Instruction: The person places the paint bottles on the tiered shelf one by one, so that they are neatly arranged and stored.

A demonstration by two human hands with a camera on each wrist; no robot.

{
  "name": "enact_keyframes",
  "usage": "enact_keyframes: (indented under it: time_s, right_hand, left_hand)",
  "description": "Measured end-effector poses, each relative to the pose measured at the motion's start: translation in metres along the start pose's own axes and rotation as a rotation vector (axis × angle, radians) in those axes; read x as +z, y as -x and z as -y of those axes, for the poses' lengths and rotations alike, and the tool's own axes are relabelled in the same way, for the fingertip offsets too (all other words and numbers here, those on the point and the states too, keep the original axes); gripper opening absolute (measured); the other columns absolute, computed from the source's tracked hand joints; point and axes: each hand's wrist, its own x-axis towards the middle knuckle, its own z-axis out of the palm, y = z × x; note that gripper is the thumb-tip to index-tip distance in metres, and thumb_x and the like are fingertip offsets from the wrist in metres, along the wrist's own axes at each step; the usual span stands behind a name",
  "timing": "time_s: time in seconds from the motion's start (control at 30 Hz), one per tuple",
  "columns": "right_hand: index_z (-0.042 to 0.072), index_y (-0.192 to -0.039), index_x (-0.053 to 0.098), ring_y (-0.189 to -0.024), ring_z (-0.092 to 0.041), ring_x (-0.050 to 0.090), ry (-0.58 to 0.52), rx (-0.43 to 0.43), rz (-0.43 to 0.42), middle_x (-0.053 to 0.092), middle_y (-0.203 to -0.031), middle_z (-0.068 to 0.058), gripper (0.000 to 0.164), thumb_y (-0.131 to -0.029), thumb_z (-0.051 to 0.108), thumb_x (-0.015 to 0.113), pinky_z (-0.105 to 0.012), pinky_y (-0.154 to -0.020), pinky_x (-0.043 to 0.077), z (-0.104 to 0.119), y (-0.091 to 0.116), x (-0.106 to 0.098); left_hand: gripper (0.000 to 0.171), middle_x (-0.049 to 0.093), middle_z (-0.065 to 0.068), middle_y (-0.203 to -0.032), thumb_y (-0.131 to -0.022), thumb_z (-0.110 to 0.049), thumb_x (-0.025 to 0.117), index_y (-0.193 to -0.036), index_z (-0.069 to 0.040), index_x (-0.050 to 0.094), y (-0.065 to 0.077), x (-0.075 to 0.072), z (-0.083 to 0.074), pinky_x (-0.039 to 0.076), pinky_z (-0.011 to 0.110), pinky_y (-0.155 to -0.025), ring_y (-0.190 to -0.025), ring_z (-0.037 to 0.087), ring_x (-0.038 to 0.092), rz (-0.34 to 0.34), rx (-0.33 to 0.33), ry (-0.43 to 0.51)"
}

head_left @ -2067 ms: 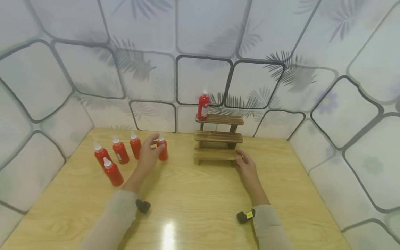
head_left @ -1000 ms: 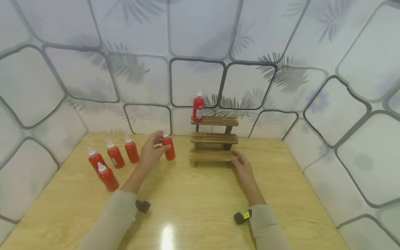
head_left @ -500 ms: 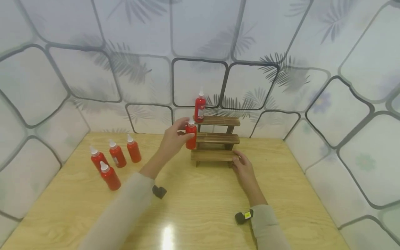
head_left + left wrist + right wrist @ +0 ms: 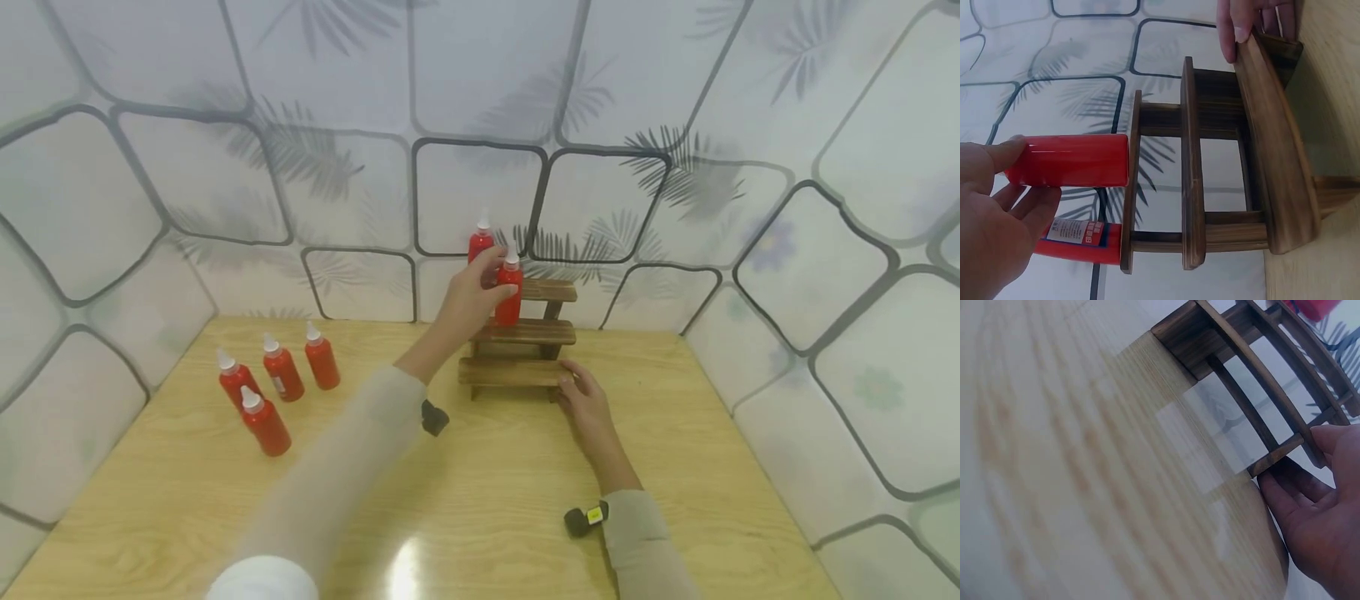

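My left hand (image 4: 467, 300) pinches a red squeeze bottle (image 4: 509, 305) with a white pointed cap, thumb on one side and fingers on the other. The bottle is upright beside the top step of a small three-step wooden display stand (image 4: 513, 372); whether its base touches the stand I cannot tell. Behind the hand, a second red bottle (image 4: 480, 242) stands at the left end of the top step, partly hidden. In the left wrist view its label (image 4: 1072, 231) shows. My right hand (image 4: 588, 407) grips the right end of the lowest step, thumb above and fingers below.
Several more red bottles (image 4: 322, 360) with white caps stand on the left of the light wooden table (image 4: 480, 500). A patterned wall (image 4: 360, 200) rises close behind the stand and along both sides. Both wrists carry small black cameras (image 4: 433, 418).
My left hand has lifted the red squeeze bottle off the table and carried it right and up to the stand's top step. My right hand has stayed on the stand's lowest step.
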Motion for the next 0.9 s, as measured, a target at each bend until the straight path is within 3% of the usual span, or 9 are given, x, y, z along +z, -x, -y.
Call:
enact_keyframes:
  time_s: [0.27,0.47,0.9]
  right_hand:
    - [0.005,-0.149,0.043,-0.138,-0.037,0.047,-0.003,-0.012,-0.006,0.042,-0.151,-0.025,0.05,-0.104,0.021,0.056,-0.033,-0.11,0.046,-0.002,-0.003,-0.003]
    - [0.006,-0.147,0.045,-0.135,-0.035,0.049,-0.027,-0.011,-0.012,0.044,-0.15,-0.023,0.048,-0.103,0.022,0.058,-0.03,-0.108,0.049,-0.004,-0.004,-0.003]
    - [0.008,-0.147,0.045,-0.122,-0.025,0.058,-0.007,-0.011,-0.003,0.047,-0.146,-0.022,0.047,-0.104,0.022,0.056,-0.032,-0.109,0.048,-0.004,-0.002,-0.003]
  left_hand:
    - [0.06,0.058,0.01,-0.144,-0.093,-0.007,0.07,-0.148,-0.018,0.049,-0.021,0.015,-0.003,0.051,0.045,-0.106,-0.128,0.028,0.059,-0.014,0.027,-0.003]
    - [0.062,0.058,0.007,-0.144,-0.095,-0.011,0.069,-0.151,-0.022,0.045,-0.03,0.023,-0.008,0.051,0.044,-0.106,-0.128,0.025,0.059,-0.003,0.009,-0.111]
    - [0.06,0.052,0.008,-0.151,-0.097,-0.008,0.065,-0.152,-0.02,0.042,-0.043,0.025,-0.015,0.048,0.043,-0.11,-0.132,0.026,0.057,-0.012,0.001,-0.138]
